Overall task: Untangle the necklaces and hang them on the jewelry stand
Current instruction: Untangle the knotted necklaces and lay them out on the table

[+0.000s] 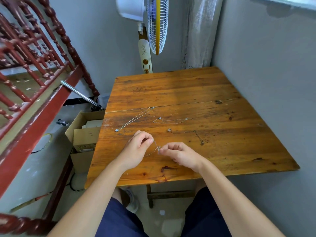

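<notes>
Our left hand [136, 147] pinches a thin silver chain [154, 147] between thumb and forefinger, the other fingers curled loosely. Our right hand [179, 155] pinches the same chain just beside it, fingertips nearly meeting those of the left. We judge the two pinches sit this close so a short stretch of chain can be worked between them, either to tease out a snag or to get at the clasp; which it is we cannot tell, the links being too fine. The slack hangs in a small loop below the fingers, just above the counter [188, 93].

Further out, three more necklaces lie apart from one another on the wood. One with a round pale pendant [116, 130] runs straight up toward the plank seam. A second necklace [172, 120] lies in a loose curve past the hands. A third necklace [188, 134] with a small bright pendant trails off to the right. Laid out separately, they look already freed from one another.

No jewelry stand shows anywhere, so hanging has not begun.
</notes>
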{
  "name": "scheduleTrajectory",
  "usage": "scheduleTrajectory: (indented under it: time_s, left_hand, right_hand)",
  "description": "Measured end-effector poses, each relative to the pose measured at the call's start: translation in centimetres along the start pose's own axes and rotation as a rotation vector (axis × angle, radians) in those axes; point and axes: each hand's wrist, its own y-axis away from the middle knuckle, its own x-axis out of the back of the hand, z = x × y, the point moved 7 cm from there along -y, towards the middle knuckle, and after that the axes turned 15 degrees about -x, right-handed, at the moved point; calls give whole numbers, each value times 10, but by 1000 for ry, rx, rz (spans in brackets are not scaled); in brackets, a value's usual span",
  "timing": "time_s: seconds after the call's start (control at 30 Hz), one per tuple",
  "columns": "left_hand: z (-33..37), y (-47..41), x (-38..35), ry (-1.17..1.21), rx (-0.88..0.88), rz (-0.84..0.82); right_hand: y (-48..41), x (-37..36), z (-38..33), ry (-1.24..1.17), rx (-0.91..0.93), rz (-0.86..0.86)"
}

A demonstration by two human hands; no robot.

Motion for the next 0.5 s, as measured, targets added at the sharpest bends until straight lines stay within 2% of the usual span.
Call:
scheduleTrajectory:
  time_s: [0.07,0.2,0.33,0.37,0.4,0.5]
  left_hand:
    - [-2,4,3,90,35,4]
    - [-3,15,1,337,121,34]
    - [0,24,-10,891,181,7]
    - [2,26,-11,945,199,-12]
    - [3,26,-11,917,212,-34]
    - [12,25,-7,566,195,-118]
  right_hand:
    - [1,-2,1,-45,-27,-62]
    - [5,0,0,-295,-54,-208]
    - [13,11,-10,-431,-42,-168]
    - [15,14,-13,-424,-29,-139]
    - [16,16,-16,-401,-17,-111]
    - [23,17,-26,-299,-1,-61]
